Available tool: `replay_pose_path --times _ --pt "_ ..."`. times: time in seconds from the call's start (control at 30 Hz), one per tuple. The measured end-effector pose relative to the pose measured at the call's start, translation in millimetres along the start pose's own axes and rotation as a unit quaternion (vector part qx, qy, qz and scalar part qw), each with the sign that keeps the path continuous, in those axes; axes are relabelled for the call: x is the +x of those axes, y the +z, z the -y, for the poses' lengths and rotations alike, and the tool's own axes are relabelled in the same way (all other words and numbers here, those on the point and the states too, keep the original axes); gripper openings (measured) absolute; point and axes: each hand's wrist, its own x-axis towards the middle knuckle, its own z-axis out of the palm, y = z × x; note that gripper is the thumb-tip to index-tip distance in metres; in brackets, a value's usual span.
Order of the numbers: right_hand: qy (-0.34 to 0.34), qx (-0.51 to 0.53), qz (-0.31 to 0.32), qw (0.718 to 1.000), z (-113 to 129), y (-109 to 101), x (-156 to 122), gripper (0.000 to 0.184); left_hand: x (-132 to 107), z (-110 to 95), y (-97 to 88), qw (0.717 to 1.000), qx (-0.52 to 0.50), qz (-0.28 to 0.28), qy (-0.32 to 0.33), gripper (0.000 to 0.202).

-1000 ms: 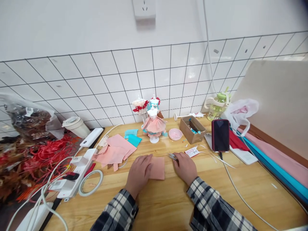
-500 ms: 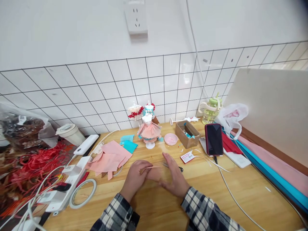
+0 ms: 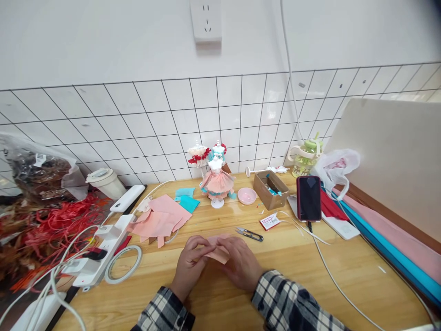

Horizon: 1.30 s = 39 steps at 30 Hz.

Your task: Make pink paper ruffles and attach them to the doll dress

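Note:
Above the front part of the table, my left hand (image 3: pixel 192 263) pinches a small pink piece of crepe-like paper (image 3: pixel 219 255) between thumb and fingers. My right hand (image 3: pixel 244 263) is closed on the other end of the same piece, its fingertips partly hiding it. The strip looks bent between the two hands. Just beyond my right hand lies a pair of thread snips (image 3: pixel 251 234). More pink sheets (image 3: pixel 161 218) lie in a loose pile to the left, beside teal pieces (image 3: pixel 188 202).
Small dress forms in paper dresses (image 3: pixel 217 181) stand at the back. Around them are a pink bowl (image 3: pixel 247 196), a cardboard box (image 3: pixel 271 197), a phone (image 3: pixel 308 198) and a needle packet (image 3: pixel 270 221). A tape roll (image 3: pixel 138 263) and power strip (image 3: pixel 103 257) lie left.
My right hand, which was spread open, has closed on the pink piece. The snips behind it have come into full view. The camera view has shifted slightly.

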Motion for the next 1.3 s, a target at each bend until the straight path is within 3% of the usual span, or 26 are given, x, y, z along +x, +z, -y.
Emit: replay_pose_path --times 0.13,0.23,0.33,0.43,0.53,0.57,0.67,0.73,0.8,0.9,1.07,1.23,1.3 --pt "0.002 -0.001 -0.007 1.0 -7 10 4 0.033 -7 -1 -5.5 1.0 -0.018 0.002 0.024 0.025" --pt "-0.001 -0.033 -0.098 0.995 -16 4 4 0.025 -16 3 -14.5 0.997 0.05 0.016 0.047 0.029" --pt "-0.056 -0.089 -0.149 0.983 -19 -2 3 0.026 -24 13 -25.2 0.988 0.14 0.036 0.045 0.03" --pt "-0.091 -0.137 -0.091 0.982 -16 -1 1 0.023 -28 24 -35.6 0.973 0.228 0.029 0.001 0.03" --pt "-0.05 -0.188 0.045 0.98 -12 6 -2 0.016 -30 24 -40.7 0.955 0.29 -0.034 -0.044 0.031" --pt "-0.027 -0.2 0.088 0.975 -11 8 -2 0.015 -30 20 -40.1 0.955 0.291 -0.025 -0.041 0.029" --pt "0.027 -0.211 0.165 0.963 -8 9 -2 0.017 -29 3 -31.5 0.959 0.25 0.133 -0.002 0.026" --pt "0.043 -0.199 0.185 0.961 -7 4 -2 0.023 -28 -7 -23.9 0.948 0.234 0.215 -0.014 0.038" --pt "0.053 -0.179 0.193 0.963 -7 -1 -1 0.028 -26 -10 -18.8 0.941 0.235 0.239 -0.046 0.045" --pt "0.063 -0.15 0.203 0.966 -9 -7 0 0.019 -24 -8 -18.0 0.94 0.235 0.237 -0.068 0.036" --pt "0.077 -0.116 0.21 0.968 -13 -10 2 0.02 -23 -4 -24.6 0.948 0.214 0.226 -0.063 0.018" --pt "0.132 -0.095 0.219 0.962 -15 -13 10 0.018 -24 -1 -29.3 0.951 0.203 0.218 -0.081 0.028" --pt "0.158 -0.095 0.221 0.958 -16 -15 13 0.018 -24 0 -28.4 0.947 0.212 0.218 -0.1 0.022"
